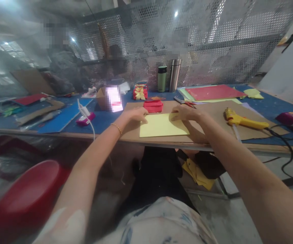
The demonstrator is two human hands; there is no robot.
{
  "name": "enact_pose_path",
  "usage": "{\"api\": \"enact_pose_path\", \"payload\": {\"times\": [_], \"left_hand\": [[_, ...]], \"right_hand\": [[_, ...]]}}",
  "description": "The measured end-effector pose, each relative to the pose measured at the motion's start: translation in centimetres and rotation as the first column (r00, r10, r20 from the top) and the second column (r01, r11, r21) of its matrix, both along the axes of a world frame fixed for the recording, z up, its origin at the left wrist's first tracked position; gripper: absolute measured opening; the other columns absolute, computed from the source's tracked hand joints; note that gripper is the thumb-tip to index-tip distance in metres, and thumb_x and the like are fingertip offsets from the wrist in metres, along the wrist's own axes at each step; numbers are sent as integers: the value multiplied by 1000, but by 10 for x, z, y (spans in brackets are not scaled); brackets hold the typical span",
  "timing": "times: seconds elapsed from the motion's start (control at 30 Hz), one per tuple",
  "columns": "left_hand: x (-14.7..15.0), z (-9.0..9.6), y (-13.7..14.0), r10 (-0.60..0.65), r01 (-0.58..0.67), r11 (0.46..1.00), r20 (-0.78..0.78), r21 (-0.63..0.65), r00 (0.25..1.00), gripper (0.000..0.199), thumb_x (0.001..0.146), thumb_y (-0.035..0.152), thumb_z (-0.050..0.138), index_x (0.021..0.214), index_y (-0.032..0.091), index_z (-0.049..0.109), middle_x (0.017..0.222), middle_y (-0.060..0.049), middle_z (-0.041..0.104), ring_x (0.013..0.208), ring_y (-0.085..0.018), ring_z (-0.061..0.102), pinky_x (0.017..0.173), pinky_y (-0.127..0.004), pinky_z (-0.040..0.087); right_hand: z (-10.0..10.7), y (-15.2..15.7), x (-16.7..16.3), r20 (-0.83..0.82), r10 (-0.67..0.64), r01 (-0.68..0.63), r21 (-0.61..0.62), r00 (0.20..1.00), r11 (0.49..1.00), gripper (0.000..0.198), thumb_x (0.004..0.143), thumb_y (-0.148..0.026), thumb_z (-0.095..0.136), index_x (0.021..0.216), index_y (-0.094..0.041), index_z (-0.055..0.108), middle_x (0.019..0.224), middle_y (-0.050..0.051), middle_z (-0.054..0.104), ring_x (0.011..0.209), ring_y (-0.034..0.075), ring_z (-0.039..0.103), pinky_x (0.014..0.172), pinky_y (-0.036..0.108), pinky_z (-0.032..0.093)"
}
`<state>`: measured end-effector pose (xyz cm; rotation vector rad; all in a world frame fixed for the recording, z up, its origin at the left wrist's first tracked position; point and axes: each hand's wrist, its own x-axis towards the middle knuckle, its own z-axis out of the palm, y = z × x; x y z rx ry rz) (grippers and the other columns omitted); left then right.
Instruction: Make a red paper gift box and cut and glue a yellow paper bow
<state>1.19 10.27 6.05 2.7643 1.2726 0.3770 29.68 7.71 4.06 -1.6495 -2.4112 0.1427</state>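
A pale yellow sheet of paper (163, 126) lies before me over brown cardboard (207, 117) at the table's front edge. My left hand (136, 114) is closed at its far left corner, thumb near the paper's edge. At the far right part of the sheet, my right hand (184, 112) has its fingers bent and closed on the paper, some of them hidden. Just beyond the sheet, between both hands, rests a red folded paper piece (153, 106). Pliers or scissors with red handles (190, 104) lie right behind my right hand.
A yellow glue gun (248, 122) with a black cord lies at the right. Red paper (213, 92) tops a stack behind it. A green bottle (162, 79) and steel flask (175, 76) stand at the back. Left are a lit phone (114, 98) and a blue board (65, 117).
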Motion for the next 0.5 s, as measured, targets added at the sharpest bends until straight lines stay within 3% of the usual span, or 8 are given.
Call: {"api": "enact_pose_path", "payload": {"times": [0.1,0.23,0.33,0.5], "left_hand": [[4,8,0,-18,13,998,-95,-55,995,28,76,29,68,103,21,66,96,-8,67,93,-26,59,76,-34,41],[8,13,-8,10,-34,993,-201,-117,979,18,76,25,67,92,19,63,90,-7,66,81,-23,57,69,-33,36],[10,10,-21,43,-46,999,-185,-12,982,7,80,18,60,87,19,61,86,-7,66,79,-21,56,72,-34,36],[8,-11,-40,23,35,958,-201,283,979,21,90,6,46,94,17,63,95,-10,69,90,-23,59,85,-39,37]], "right_hand": [[-2,-6,-4,8,-58,57,51,998,997,14,78,-28,73,87,-17,75,84,7,76,71,20,63,61,28,39],[-11,-22,-6,-8,-102,102,140,995,985,16,82,-21,65,95,-17,74,90,10,76,79,22,64,65,29,38],[-19,-35,-5,-12,-86,86,223,996,971,16,84,-15,59,94,-16,72,90,11,74,81,23,62,67,29,37],[-26,-52,-3,103,39,-74,367,994,927,23,92,-9,48,95,-13,71,92,14,71,82,23,58,73,32,37]]}}
